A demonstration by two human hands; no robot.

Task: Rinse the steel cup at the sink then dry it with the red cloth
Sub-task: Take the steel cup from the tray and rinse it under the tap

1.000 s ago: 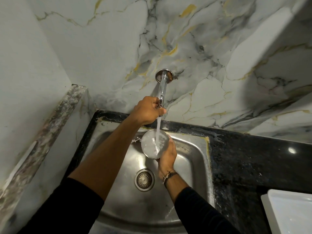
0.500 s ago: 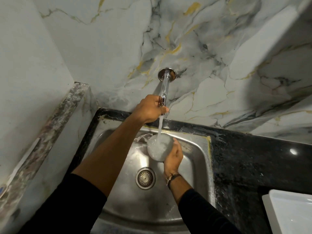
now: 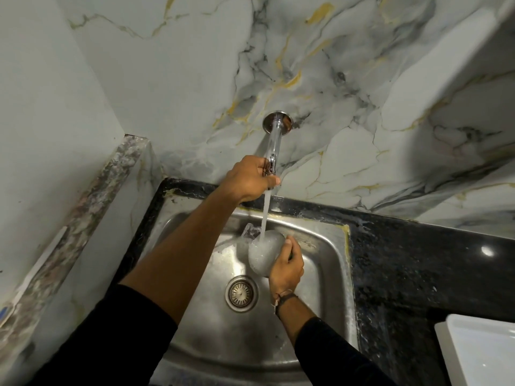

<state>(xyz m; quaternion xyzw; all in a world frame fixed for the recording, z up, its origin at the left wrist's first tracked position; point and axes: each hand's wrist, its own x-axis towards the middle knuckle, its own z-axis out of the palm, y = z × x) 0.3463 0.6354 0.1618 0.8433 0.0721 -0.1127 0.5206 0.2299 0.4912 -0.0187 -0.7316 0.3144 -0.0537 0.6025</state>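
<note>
Much of the steel cup is hard to read: churning water fills its mouth and blurs the rim, and my right hand covers its near side. Its grip is clenched around the cup, holding it over the steel sink, above the round ribbed drain. My left hand hides the tap's handle, fingers wrapped on the chrome tap, which juts from the veined marble wall. I cannot see the red cloth anywhere. At the lower right a white tray is cut off by the frame edge. Compared with half a second ago, the cup tilts further to the left and water now spills over its far lip in a clear sheet, while both hands stay where they were. A thin stream falls straight into the cup. Speckled black stone makes up the worktop, glossy and wet near the sink, whose dull basin has rounded corners.
</note>
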